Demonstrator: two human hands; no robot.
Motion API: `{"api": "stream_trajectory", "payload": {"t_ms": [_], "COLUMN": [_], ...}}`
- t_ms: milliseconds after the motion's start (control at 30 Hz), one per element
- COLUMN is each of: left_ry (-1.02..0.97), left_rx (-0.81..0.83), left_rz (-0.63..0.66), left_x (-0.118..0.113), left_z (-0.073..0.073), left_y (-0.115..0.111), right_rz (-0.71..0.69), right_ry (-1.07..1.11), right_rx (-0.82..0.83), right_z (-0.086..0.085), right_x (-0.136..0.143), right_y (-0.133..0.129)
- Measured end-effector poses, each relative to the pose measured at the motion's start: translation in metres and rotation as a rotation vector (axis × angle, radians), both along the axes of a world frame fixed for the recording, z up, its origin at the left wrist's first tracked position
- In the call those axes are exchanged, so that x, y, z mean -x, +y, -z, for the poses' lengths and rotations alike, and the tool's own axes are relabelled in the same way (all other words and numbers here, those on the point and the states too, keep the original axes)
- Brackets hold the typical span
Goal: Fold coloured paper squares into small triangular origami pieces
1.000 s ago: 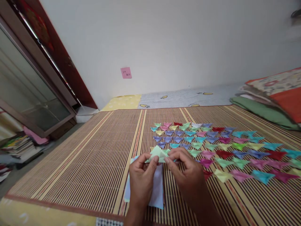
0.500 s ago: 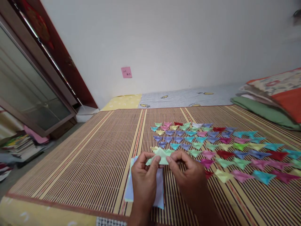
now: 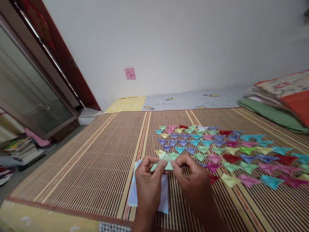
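Observation:
A small light green folded paper boat (image 3: 166, 161) is pinched between my two hands, its pointed middle facing up. My left hand (image 3: 149, 180) grips its left side with thumb and fingers. On its right end, my right hand (image 3: 193, 174) presses thumb against forefinger. Beneath my left hand lies a stack of paper sheets (image 3: 163, 196), pale lilac on top with light blue-green edges showing. Just beyond my fingers sits a yellow folded paper boat (image 3: 159, 152), partly covered. The paper's underside and some fingertips are hidden.
Rows of colourful folded paper boats (image 3: 231, 166) spread over the striped mat (image 3: 96, 167) to the right. Folded bedding (image 3: 275, 114) lies at the far right. A pink note (image 3: 130, 73) is on the wall. Books (image 3: 20, 151) are piled low at the left.
Both hands keep their pinch on the green paper, with only a very slight shift of fingers and paper. The view has moved a little; the other things stay put.

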State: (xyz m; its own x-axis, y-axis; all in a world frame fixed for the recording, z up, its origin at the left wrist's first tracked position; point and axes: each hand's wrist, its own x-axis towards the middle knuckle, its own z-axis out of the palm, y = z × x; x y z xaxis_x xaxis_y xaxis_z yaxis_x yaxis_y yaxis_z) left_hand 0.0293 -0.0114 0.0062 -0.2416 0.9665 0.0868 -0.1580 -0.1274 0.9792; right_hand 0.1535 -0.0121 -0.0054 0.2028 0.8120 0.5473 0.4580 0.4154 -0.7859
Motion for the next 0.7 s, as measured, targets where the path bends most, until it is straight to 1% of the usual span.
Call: {"api": "stream_trajectory", "payload": {"t_ms": [167, 333, 433, 600, 700], "left_ry": [-0.055, -0.058, -0.058, -0.021, -0.01], "left_rx": [0.032, 0.04, 0.035, 0.025, 0.021], "left_rz": [0.042, 0.066, 0.071, 0.129, 0.157], "left_x": [0.004, 0.005, 0.004, 0.003, 0.003], "left_z": [0.002, -0.001, -0.003, -0.003, -0.004], "left_y": [0.002, 0.003, 0.003, 0.003, 0.002], "right_rz": [-0.014, -0.045, -0.082, -0.181, -0.214], "right_ry": [0.019, 0.026, 0.003, -0.039, -0.006], "right_rx": [-0.002, 0.021, -0.03, -0.14, -0.126], "right_z": [0.002, -0.001, -0.005, -0.012, -0.013], "right_x": [0.001, -0.002, -0.006, -0.012, -0.013], "right_y": [0.001, -0.001, -0.001, 0.001, 0.001]}}
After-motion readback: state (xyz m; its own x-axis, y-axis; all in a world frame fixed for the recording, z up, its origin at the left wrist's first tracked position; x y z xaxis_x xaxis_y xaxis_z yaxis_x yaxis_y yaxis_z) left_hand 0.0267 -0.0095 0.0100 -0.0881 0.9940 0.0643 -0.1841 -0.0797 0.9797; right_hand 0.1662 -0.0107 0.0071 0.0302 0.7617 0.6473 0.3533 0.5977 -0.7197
